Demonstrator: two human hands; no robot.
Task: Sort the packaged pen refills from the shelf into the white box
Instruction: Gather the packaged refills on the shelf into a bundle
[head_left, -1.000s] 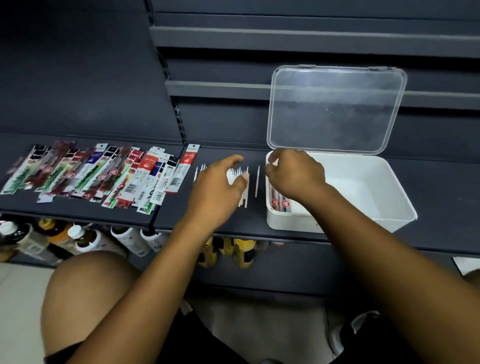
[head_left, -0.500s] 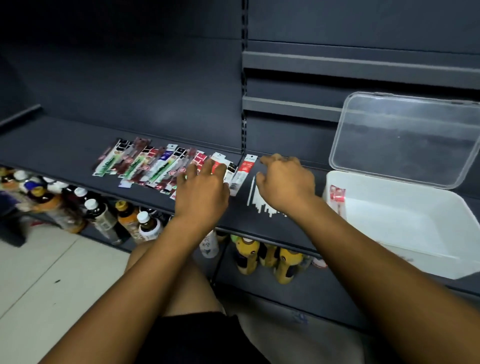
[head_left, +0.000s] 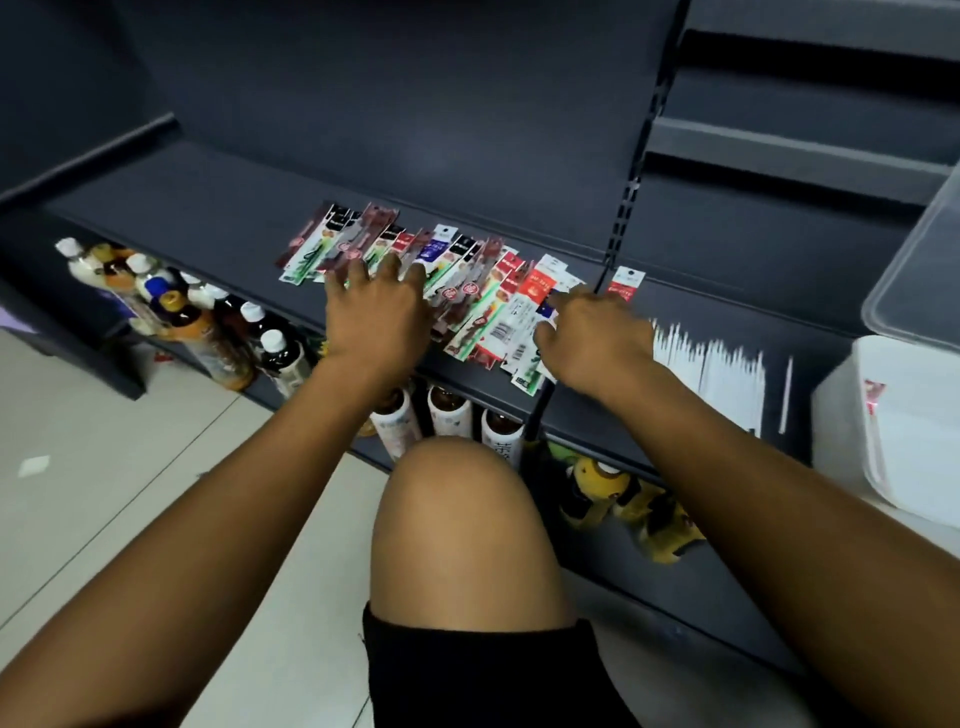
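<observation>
Packaged pen refills (head_left: 470, 291) fanned in an overlapping row, centre frame, on dark shelf (head_left: 218, 218), well apart from white box (head_left: 841, 415) at right edge. Left hand (head_left: 376, 317) splayed flat on packets; right hand (head_left: 592, 338) curled at row's end, grip unclear. Risk: slick overlapping packets sliding off the shelf lip.
</observation>
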